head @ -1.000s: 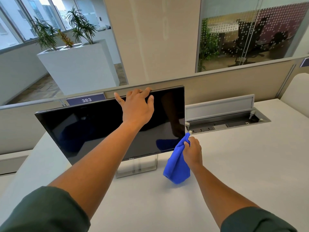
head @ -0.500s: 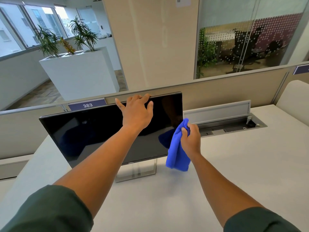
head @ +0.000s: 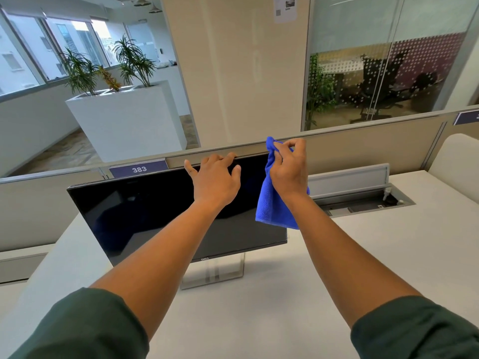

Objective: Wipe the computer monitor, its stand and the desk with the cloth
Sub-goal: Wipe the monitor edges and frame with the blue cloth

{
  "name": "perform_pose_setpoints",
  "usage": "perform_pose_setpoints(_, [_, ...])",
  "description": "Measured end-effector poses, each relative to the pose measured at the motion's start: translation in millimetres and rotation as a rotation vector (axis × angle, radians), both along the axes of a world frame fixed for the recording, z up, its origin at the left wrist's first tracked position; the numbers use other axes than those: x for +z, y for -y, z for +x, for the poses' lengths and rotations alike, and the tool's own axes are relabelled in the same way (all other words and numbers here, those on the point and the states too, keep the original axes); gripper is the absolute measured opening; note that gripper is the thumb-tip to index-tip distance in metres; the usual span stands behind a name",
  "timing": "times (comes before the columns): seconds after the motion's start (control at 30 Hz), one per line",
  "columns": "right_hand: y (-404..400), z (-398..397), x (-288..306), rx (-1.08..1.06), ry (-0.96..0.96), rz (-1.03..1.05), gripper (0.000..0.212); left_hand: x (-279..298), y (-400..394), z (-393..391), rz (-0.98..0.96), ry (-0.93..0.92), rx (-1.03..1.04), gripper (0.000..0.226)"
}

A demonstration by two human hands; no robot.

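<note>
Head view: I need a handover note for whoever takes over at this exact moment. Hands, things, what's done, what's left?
Left hand: holds the monitor by its top edge, palm on the screen.
Right hand: pinches the blue cloth at the monitor's upper right corner; the cloth hangs down in front of that side.
Things: the monitor sits on its stand on the desk.
Done: cannot tell; no surface shows as wiped.
Left: likely the screen from that corner, then the stand and desk.

Blue cloth (head: 272,203) dangles, perhaps touching, at upper right of dark monitor (head: 145,216).
</note>
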State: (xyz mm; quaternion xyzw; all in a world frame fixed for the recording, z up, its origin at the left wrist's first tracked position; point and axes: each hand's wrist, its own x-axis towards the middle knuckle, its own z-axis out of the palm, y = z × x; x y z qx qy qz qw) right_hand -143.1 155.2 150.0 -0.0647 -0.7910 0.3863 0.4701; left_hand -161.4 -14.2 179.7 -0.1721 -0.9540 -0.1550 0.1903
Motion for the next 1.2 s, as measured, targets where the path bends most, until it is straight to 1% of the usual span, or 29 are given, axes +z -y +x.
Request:
perform_pose_setpoints(0.03, [1, 0, 3, -0.007, 0.032, 0.044, 0.026, -1, -1, 0, 0.002, -0.002, 0.003, 0.044])
perform_pose_setpoints(0.17, [9, -2, 15, -0.037, 0.191, 0.226, 0.010, -1, -2, -1, 0.001, 0.003, 0.013, 0.045])
perform_pose_setpoints(0.27, [14, -4, 24, -0.009, 0.290, 0.295, 0.015, 0, 1, -2, -0.012, 0.016, -0.003, 0.047])
perform_pose_setpoints(0.37, [18, -6, 31, 0.046, 0.377, 0.368, 0.013, 0, 4, -2, -0.022, 0.029, -0.027, 0.052])
perform_pose_setpoints(0.5, [33, -5, 39, 0.117, 0.398, 0.387, 0.020, 2, 11, -1, -0.027, 0.046, -0.054, 0.060])
perform_pose_setpoints(0.63, [50, -7, 48, 0.139, 0.469, 0.469, 0.027, 7, 29, -3, -0.029, 0.083, -0.035, 0.063])
perform_pose_setpoints(0.77, [71, -10, 54, 0.163, 0.504, 0.526, 0.027, 10, 60, -7, -0.007, 0.096, 0.001, 0.061])
perform_pose_setpoints(0.87, [89, -14, 58, 0.179, 0.534, 0.549, 0.022, 9, 88, -9, -0.006, 0.075, 0.039, 0.060])
perform_pose_setpoints(1.03, [126, -25, 62, 0.200, 0.585, 0.583, 0.018, -2, 142, -12, -0.027, 0.037, 0.169, 0.070])
perform_pose_setpoints(1.1, [145, -30, 63, 0.220, 0.591, 0.594, 0.019, -6, 165, -12, 0.001, 0.039, 0.213, 0.072])
perform_pose_setpoints(1.2, [174, -36, 66, 0.245, 0.592, 0.603, 0.019, -9, 198, -12, 0.103, 0.033, 0.239, 0.068])
